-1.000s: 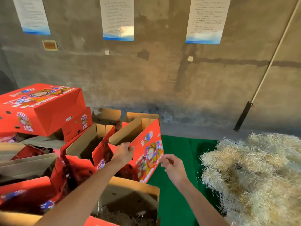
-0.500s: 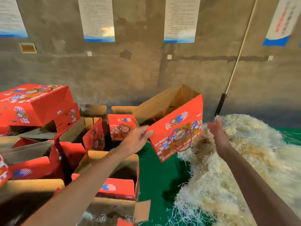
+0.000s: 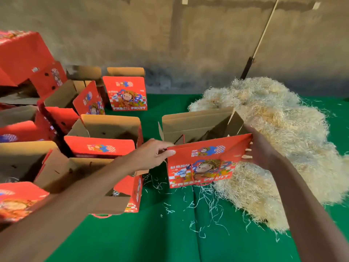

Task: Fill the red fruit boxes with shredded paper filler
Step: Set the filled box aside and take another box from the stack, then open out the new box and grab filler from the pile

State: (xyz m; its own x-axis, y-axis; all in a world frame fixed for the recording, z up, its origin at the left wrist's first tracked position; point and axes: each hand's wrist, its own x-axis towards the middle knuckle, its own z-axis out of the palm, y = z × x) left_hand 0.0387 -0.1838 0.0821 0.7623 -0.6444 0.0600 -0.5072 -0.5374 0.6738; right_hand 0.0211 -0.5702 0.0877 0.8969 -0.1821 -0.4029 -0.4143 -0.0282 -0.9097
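Item: red fruit box (image 3: 205, 163), open-topped, flaps up, brown card interior showing, printed front toward the wearer; it stands on the green cloth (image 3: 170, 239) between the two hands, its far and right sides against the heap of shredded paper filler (image 3: 283, 140). Left hand (image 3: 151, 156): thumb and fingers pinch the box's upper left corner at the front panel. Right hand (image 3: 258, 148): set against the box's right edge with fingers reaching round its side; only fingertips show past the card, so whether it grips or merely steadies cannot be told. Contents of the held box: no filler visible inside, though the floor of it is hidden by the front panel. Left of the left hand: a cluster of other red boxes (image 3: 102, 144), several open; most interiors are dark or hidden. Loose strands (image 3: 205, 207) lie on the cloth below the held box. Step in hand, by judgement: positioning an unfilled box beside the heap. Next move likely calls for the right hand to let go, gather a clump from the heap just beyond it and drop it in, the left keeping the box upright.
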